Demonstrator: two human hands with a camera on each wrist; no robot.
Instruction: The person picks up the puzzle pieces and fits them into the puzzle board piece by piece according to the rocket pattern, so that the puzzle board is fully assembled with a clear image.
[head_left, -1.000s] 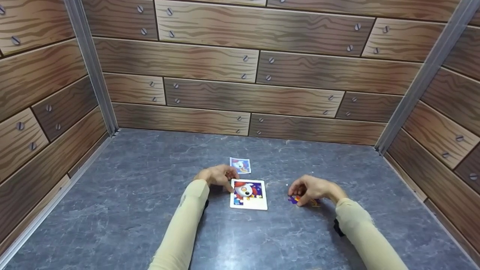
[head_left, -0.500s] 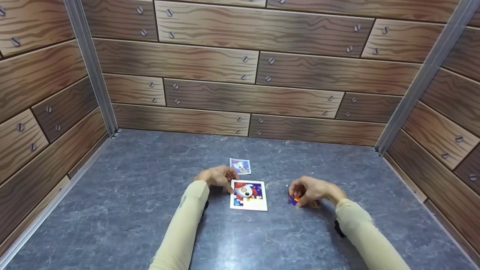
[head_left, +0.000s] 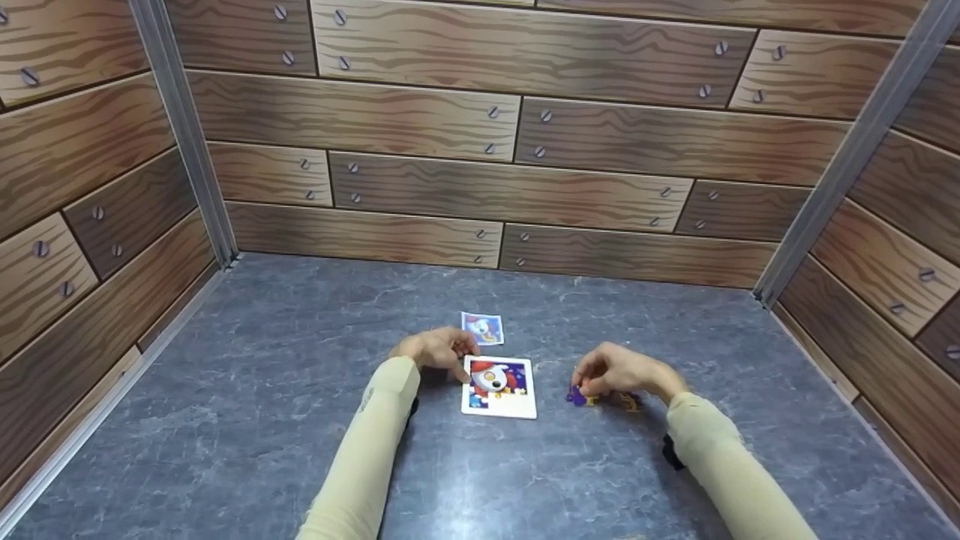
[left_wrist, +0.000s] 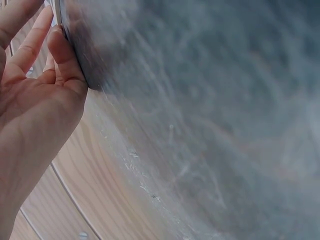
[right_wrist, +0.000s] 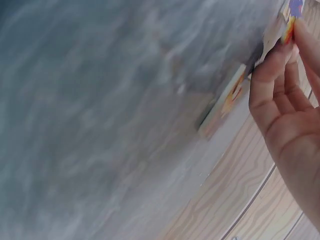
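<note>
A white-rimmed jigsaw puzzle board [head_left: 499, 413] lies on the table, with a cartoon picture filling its upper part and left side; its lower right is bare white. Beside its upper left corner is my left hand [head_left: 436, 349], thumb and fingertips touching the edge, fingers loosely bent. To the right of the board, my right hand [head_left: 626, 369] pinches a purple and orange puzzle piece [right_wrist: 289, 29] between thumb and forefinger, close over the table. More puzzle pieces [head_left: 628, 403] lie under that hand, partly hidden by it; one shows in the right wrist view as a thick piece [right_wrist: 227, 100].
Behind the board lies a small picture card [head_left: 482, 328] with a similar cartoon. The grey marbled table [head_left: 300, 420] is enclosed by wood-patterned walls [head_left: 420, 180] at the back and both sides.
My right hand has shifted slightly left, and more of the purple piece at its fingertips shows, with pieces on the table uncovered behind it. The left hand stays at the board's edge.
</note>
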